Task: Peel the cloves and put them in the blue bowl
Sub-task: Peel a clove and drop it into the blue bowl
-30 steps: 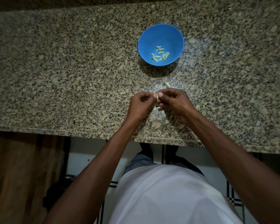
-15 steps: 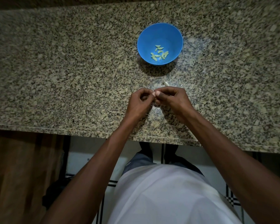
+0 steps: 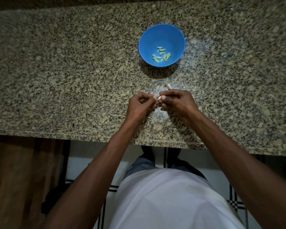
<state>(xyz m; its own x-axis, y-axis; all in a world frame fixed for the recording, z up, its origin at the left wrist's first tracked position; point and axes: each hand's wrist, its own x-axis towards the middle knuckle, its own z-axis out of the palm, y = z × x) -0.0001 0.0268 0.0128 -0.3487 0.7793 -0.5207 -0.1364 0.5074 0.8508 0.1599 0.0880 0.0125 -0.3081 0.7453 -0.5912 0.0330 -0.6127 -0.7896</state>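
Both hands meet over the granite counter (image 3: 56, 76), a little in from its near edge and right of its middle. The left hand (image 3: 139, 107) has its fingers curled in, thumb and forefinger nipping one end of a small pale clove (image 3: 158, 98). The right hand (image 3: 175, 103) is curled the same way and pinches the other end between thumb and forefinger, so the clove sits between the two sets of fingertips and is mostly covered by them. Only a sliver of papery skin shows, and whether it is part peeled cannot be made out.

Just beyond the right hand, a scrap of pale peel (image 3: 168, 86) lies on the counter, with a smaller fleck (image 3: 184, 87) near it to the right. Other bits may lie under the hands, but the speckled stone hides them.

Farther toward the far edge stands the blue bowl (image 3: 149, 38), well apart from the hands, with nothing between. In its bottom lies a loose cluster of peeled cloves (image 3: 161, 55), greenish in this light.

Both forearms cross the near edge of the counter. Below it, a white shirt (image 3: 168, 200) fills the lower view, with tiled floor (image 3: 82, 164) and a wooden panel (image 3: 20, 179) dim at the left.
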